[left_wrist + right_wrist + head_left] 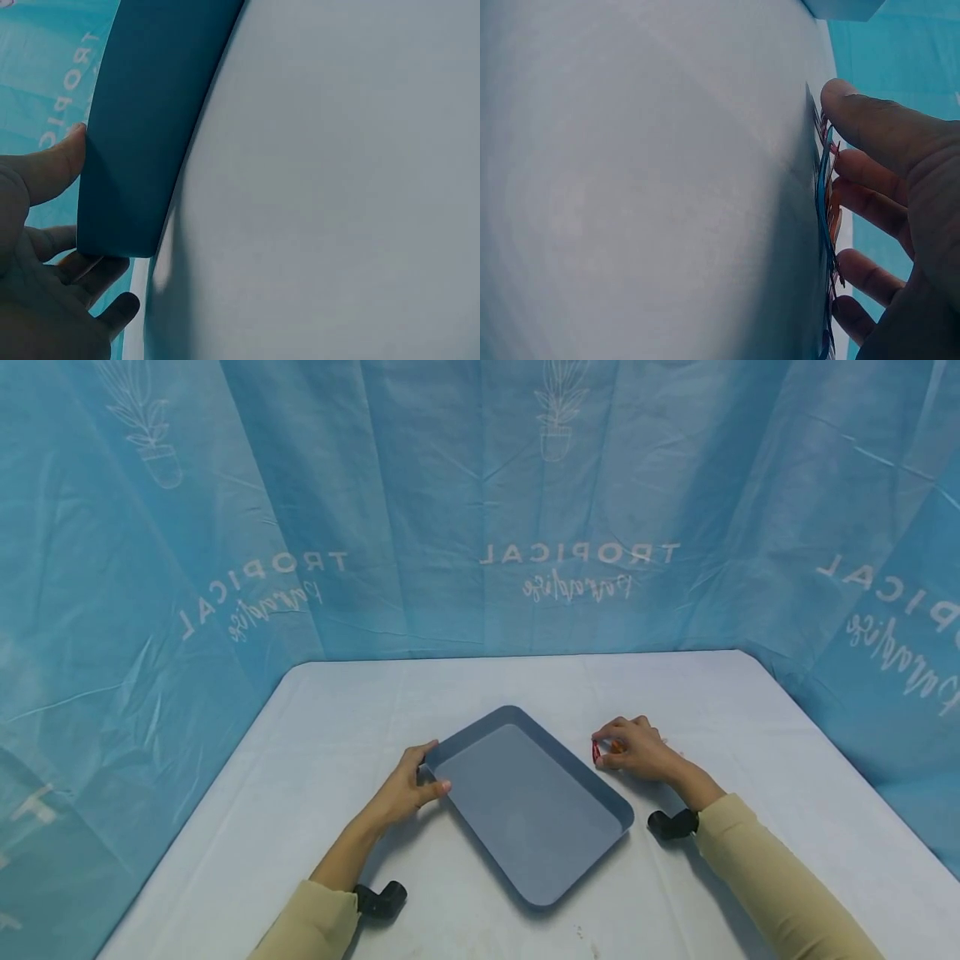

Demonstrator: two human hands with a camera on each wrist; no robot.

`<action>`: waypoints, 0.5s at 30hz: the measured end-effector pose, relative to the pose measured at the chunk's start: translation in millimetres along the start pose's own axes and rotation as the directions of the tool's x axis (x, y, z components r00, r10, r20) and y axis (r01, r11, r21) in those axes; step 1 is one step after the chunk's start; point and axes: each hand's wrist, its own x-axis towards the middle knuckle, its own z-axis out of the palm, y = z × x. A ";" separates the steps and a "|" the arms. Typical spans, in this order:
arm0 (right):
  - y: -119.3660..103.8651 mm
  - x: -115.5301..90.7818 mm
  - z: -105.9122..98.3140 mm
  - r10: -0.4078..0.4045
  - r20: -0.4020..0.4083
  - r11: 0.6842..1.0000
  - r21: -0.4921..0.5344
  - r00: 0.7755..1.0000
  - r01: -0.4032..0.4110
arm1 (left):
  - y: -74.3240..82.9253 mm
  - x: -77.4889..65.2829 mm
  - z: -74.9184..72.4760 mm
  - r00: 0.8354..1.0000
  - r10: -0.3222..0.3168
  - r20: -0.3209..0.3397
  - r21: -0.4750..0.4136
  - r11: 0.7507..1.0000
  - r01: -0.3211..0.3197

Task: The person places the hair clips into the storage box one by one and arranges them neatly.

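Note:
A grey rectangular tray (525, 810) lies turned at an angle on the white table. My left hand (408, 789) holds its left corner, the thumb over the rim and the other fingers round the outside. In the left wrist view, the tray's side wall (150, 127) stands between thumb and fingers. Right of the tray, my right hand (637, 750) curls its fingers and thumb round small shiny pieces, with a red piece (596, 752) and an orange piece (617, 747) showing. From the right wrist, thin blue (823, 195) and orange pieces lie low at the tabletop; their kind is unclear.
The white tablecloth (360, 710) reaches to a blue printed curtain (435, 527) at the back and both sides. Black wrist cameras are strapped to the left wrist (381, 900) and right wrist (672, 824). Small specks (581, 933) mark the cloth at the front.

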 end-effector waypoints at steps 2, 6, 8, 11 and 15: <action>-0.4 0.1 0.4 -0.003 -0.002 1.000 -0.005 1.000 0.003 | 1.1 -2.3 2.6 1.000 -0.004 -0.010 -0.002 1.000 0.004; -2.3 -0.3 0.7 -0.010 -0.005 1.000 -0.010 1.000 0.010 | 3.0 -6.8 7.9 0.999 -0.017 -0.040 0.003 1.000 0.017; -3.3 -0.6 0.9 -0.008 -0.007 1.000 -0.014 1.000 0.008 | 4.5 -9.0 10.2 0.998 -0.025 -0.053 0.002 1.000 0.025; -3.7 -1.0 1.6 -0.006 -0.007 1.000 -0.027 1.000 0.006 | 6.9 -12.1 13.0 0.998 -0.025 -0.063 -0.005 1.000 0.025; -3.6 -1.7 2.0 -0.020 -0.011 0.999 -0.050 1.000 0.020 | 8.2 -14.6 15.6 0.997 -0.022 -0.072 -0.016 1.000 0.021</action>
